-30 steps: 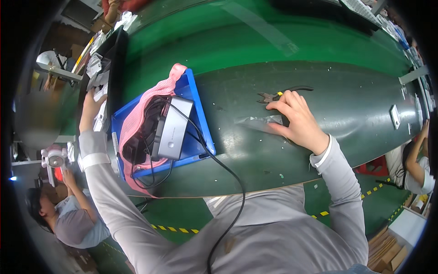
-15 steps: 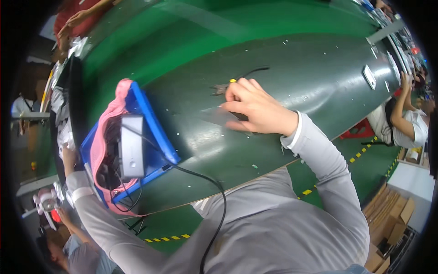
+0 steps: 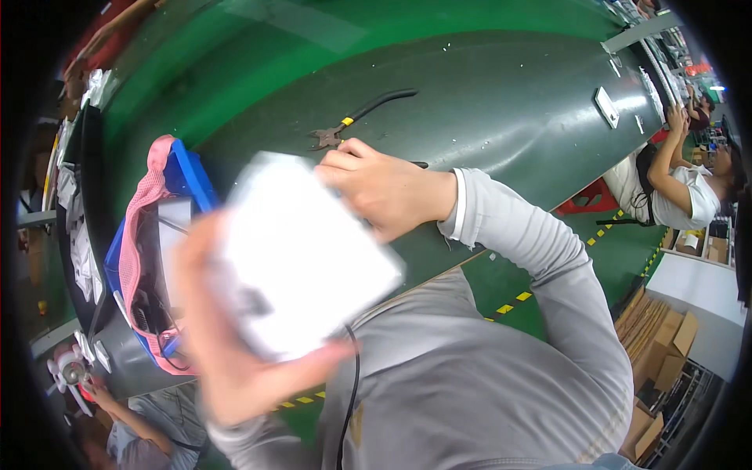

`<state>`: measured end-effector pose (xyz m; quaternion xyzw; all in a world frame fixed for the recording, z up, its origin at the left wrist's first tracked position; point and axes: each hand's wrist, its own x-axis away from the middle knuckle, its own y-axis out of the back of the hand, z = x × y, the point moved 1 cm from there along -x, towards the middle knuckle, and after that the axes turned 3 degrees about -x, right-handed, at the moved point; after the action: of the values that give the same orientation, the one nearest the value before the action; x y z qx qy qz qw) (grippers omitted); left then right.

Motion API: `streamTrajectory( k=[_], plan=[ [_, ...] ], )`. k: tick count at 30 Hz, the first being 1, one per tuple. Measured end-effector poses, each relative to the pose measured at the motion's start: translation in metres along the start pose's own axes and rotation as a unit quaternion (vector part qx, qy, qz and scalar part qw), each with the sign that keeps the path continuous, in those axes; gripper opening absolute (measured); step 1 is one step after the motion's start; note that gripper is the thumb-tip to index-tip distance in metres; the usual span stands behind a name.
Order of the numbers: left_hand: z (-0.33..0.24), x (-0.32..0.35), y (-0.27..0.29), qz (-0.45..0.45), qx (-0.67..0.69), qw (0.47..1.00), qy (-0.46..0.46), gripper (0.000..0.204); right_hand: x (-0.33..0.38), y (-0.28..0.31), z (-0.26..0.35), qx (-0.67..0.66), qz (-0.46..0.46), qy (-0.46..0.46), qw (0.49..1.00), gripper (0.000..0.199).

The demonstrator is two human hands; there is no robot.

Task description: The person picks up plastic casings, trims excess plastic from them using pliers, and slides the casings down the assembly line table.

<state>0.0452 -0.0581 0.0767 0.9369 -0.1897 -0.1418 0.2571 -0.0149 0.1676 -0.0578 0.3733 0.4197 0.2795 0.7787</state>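
Note:
My left hand [image 3: 223, 345] holds a white box-shaped thing [image 3: 305, 258] up close, its fingers and thumb wrapped round the left and lower sides. Motion blurs both, and a small dark mark shows on the white face. Against the upper right edge of this thing, my right hand [image 3: 392, 188] is closed with curled fingers; whatever sits between them is hidden. Behind that hand, cutting pliers [image 3: 374, 104] with black handles and a yellow band lie on the dark green table [image 3: 470, 102]. Their jaws point left, and the second handle is partly covered by my hand.
A blue bin [image 3: 193, 176] edged with pink cloth [image 3: 141, 200] stands at the left, holding a grey box [image 3: 174, 215] and dark cables. A black cable [image 3: 348, 415] hangs before me. A white flat piece [image 3: 606, 107] lies far right. People work at both sides.
My left hand has come from beyond the blue bin to the middle, bringing the white thing. My right hand has drawn nearer to it, uncovering more of the pliers. The view has shifted.

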Motion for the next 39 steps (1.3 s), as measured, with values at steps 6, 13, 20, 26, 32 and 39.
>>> streamTrajectory(
  k=[6, 13, 20, 26, 32, 39],
  plan=[
    [0.034, -0.017, -0.104, -0.063, 0.037, 0.997, 0.039, 0.078, 0.014, -0.007, -0.014, -0.169, -0.03, -0.014, 0.985, 0.052],
    [0.06, -0.008, -0.115, -0.181, 0.059, 0.972, 0.134, 0.077, 0.009, 0.029, -0.019, -0.28, -0.063, -0.109, 0.952, 0.051],
    [0.063, -0.007, -0.115, -0.197, 0.045, 0.977, 0.073, 0.079, 0.021, 0.026, -0.017, -0.079, -0.018, -0.12, 0.989, 0.03],
    [0.046, -0.018, -0.107, -0.172, 0.178, 0.963, -0.106, 0.101, 0.012, 0.013, -0.006, -0.102, -0.048, -0.006, 0.994, 0.016],
    [0.061, -0.035, -0.107, -0.142, 0.027, 0.987, 0.072, 0.074, 0.015, 0.008, -0.007, -0.132, -0.055, -0.012, 0.99, 0.014],
    [0.064, -0.025, -0.098, -0.175, -0.114, 0.968, 0.136, 0.072, 0.004, 0.017, -0.018, -0.445, -0.193, -0.277, 0.83, 0.016]
  ],
)
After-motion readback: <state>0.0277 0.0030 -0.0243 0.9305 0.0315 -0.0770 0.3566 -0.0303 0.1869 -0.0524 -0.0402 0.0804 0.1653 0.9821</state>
